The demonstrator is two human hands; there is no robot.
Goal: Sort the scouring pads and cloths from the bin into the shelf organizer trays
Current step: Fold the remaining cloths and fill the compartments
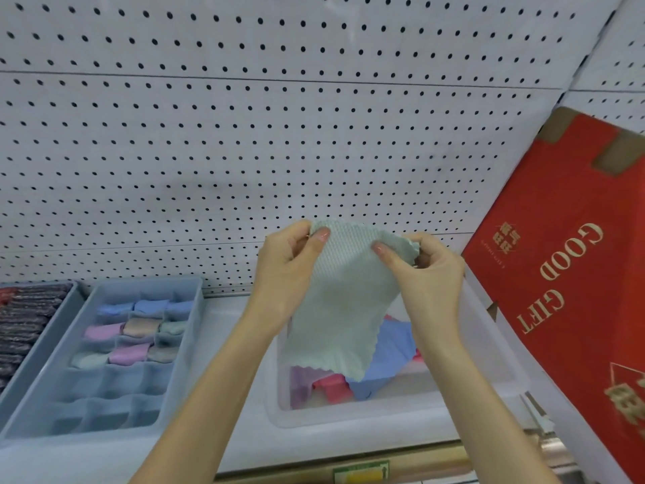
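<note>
Against a white pegboard wall [244, 134], we find the clear plastic bin [366, 415] partly hidden behind the pale green waffle-weave cloth [345, 302], and the dark scouring pads [24, 326] cut off at the left edge. Left hand [286, 270] and right hand [432, 274], raised above the bin, each pinch a top corner of the cloth. The blue divided organizer tray [139, 361] lies near on the left; a red cardboard gift box [576, 274] crowds the right.

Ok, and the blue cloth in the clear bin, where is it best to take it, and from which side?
Probably from above, through the open top of the bin. The blue cloth lies crumpled on top of the other cloths, so pinch a raised fold near its upper edge; the bin walls block a sideways approach.
</note>
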